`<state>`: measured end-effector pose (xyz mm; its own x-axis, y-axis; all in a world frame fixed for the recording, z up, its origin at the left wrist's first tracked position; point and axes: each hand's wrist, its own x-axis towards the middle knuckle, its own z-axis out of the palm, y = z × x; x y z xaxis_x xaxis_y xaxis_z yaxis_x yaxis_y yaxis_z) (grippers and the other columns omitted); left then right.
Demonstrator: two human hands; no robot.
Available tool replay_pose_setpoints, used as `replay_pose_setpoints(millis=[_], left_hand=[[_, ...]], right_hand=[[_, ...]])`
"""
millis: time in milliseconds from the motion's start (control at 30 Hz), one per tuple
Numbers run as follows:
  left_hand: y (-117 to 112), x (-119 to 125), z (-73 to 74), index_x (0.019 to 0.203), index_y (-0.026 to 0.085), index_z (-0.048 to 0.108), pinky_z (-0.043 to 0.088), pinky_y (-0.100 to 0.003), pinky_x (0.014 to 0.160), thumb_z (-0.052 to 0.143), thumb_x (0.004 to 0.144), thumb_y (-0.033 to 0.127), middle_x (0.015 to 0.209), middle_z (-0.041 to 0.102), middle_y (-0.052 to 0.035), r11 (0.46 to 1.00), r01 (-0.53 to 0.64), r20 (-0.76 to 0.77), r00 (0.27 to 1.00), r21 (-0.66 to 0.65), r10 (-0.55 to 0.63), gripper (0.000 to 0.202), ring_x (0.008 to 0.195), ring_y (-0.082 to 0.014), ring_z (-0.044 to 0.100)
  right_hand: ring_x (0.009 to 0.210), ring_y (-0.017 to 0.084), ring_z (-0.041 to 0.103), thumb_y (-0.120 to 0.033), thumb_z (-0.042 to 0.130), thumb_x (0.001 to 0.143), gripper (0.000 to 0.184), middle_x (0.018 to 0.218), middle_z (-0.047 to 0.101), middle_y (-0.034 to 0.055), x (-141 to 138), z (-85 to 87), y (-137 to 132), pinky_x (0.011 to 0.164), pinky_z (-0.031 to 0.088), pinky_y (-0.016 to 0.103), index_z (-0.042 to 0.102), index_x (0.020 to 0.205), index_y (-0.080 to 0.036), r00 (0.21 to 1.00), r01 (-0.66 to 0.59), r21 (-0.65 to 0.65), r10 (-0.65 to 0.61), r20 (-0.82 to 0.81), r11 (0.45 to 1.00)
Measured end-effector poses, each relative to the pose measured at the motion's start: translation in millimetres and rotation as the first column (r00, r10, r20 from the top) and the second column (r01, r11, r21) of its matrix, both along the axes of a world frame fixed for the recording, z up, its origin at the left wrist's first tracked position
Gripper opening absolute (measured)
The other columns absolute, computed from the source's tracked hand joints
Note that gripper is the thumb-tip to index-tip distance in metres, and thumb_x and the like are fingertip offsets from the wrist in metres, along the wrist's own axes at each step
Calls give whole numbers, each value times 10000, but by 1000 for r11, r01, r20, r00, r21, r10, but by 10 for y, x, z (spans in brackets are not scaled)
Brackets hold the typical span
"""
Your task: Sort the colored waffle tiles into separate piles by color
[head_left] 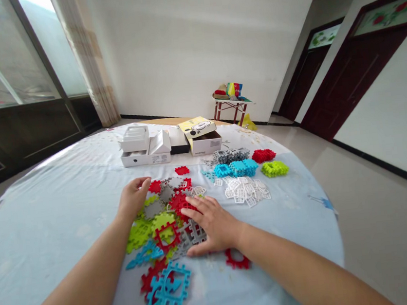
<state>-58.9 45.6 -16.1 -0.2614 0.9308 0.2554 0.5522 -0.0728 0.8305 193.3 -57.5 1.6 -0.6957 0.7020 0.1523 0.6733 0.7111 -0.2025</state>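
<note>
My left hand (135, 197) is at the far left of a mixed pile of flat plastic interlocking building pieces, its fingers curled beside a red piece (155, 186). What it holds, if anything, is hidden. My right hand (213, 222) lies over the pile's right side with fingers spread, touching red pieces (179, 203) and grey pieces (187, 237). Green pieces (139, 234) fill the left of the pile. Nearer me are a red square frame (166, 229), a blue pointed piece (145, 254) and a blue frame (181, 282). Another red frame (232, 262) lies below my right wrist.
Behind the pile, sorted rows of grey (231, 155), blue (244, 168), red (263, 155) and green pieces (275, 169) stand at right, with white window pieces (246, 190) before them. A white box (134, 159) and a yellow-lidded box (206, 145) stand farther back on the cloth-covered table (65, 202).
</note>
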Motion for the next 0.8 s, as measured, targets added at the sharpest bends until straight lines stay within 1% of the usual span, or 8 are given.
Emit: replay_pose_setpoints(millis=[300, 400, 467, 567, 633, 700, 767, 800], left_hand=[[96, -126, -77, 854, 162, 680, 403, -266, 595, 520, 637, 501, 702, 664, -22, 997, -78, 182, 980, 0, 77, 434, 646, -181, 556], [139, -179, -104, 839, 148, 678, 411, -272, 591, 530, 621, 503, 698, 660, -34, 995, -101, 269, 958, -6, 99, 442, 645, -180, 555], [163, -203, -111, 834, 141, 673, 425, -277, 623, 533, 619, 492, 740, 666, -50, 994, -105, 330, 939, -5, 101, 435, 691, -186, 569], [188, -217, -97, 822, 132, 663, 440, -282, 670, 532, 621, 464, 786, 670, -71, 995, -100, 414, 906, 2, 90, 410, 754, -191, 586], [194, -215, -77, 803, 131, 656, 446, -278, 684, 533, 616, 443, 804, 670, -77, 995, -101, 459, 884, 8, 86, 383, 773, -189, 593], [194, -209, -58, 774, 133, 650, 450, -274, 684, 538, 606, 423, 804, 671, -75, 994, -105, 494, 865, 9, 86, 354, 766, -183, 598], [191, -203, -46, 749, 135, 645, 454, -270, 675, 545, 596, 407, 780, 671, -69, 994, -106, 517, 851, 6, 88, 327, 740, -175, 600], [189, -199, -43, 739, 137, 643, 454, -268, 674, 550, 592, 400, 767, 671, -64, 994, -105, 525, 846, 4, 87, 315, 728, -169, 600]], right_hand=[[1265, 282, 227, -726, 450, 630, 880, 1405, 240, 118, -174, -21, 567, 1025, 168, 462, 304, 1324, -205, 998, 60, 85, -59, -21, 995], [1271, 295, 210, -732, 438, 634, 887, 1400, 251, 131, -210, -11, 638, 1027, 135, 491, 304, 1325, -192, 995, 104, 92, -103, -19, 990], [1284, 312, 164, -731, 438, 634, 889, 1399, 252, 133, -254, 42, 566, 1023, 89, 528, 299, 1327, -192, 994, 105, 116, -102, -31, 988], [1301, 310, 88, -694, 464, 655, 830, 1409, 237, 108, -363, 192, 277, 1026, 41, 537, 315, 1319, -218, 999, 18, 165, -10, -48, 986], [1303, 297, 79, -677, 479, 661, 782, 1406, 251, 78, -449, 300, 22, 1032, 35, 528, 340, 1301, -249, 994, -101, 164, 106, -23, 981], [1299, 284, 111, -676, 483, 661, 758, 1400, 270, 59, -527, 371, -209, 1037, 56, 517, 357, 1286, -267, 967, -254, 123, 252, 34, 959], [1294, 276, 140, -676, 470, 671, 715, 1398, 278, 47, -581, 384, -359, 1038, 85, 505, 387, 1262, -281, 928, -369, 72, 363, 86, 927], [1293, 274, 148, -674, 458, 681, 690, 1397, 279, 45, -598, 371, -392, 1037, 95, 502, 405, 1248, -285, 914, -399, 56, 393, 102, 915]])
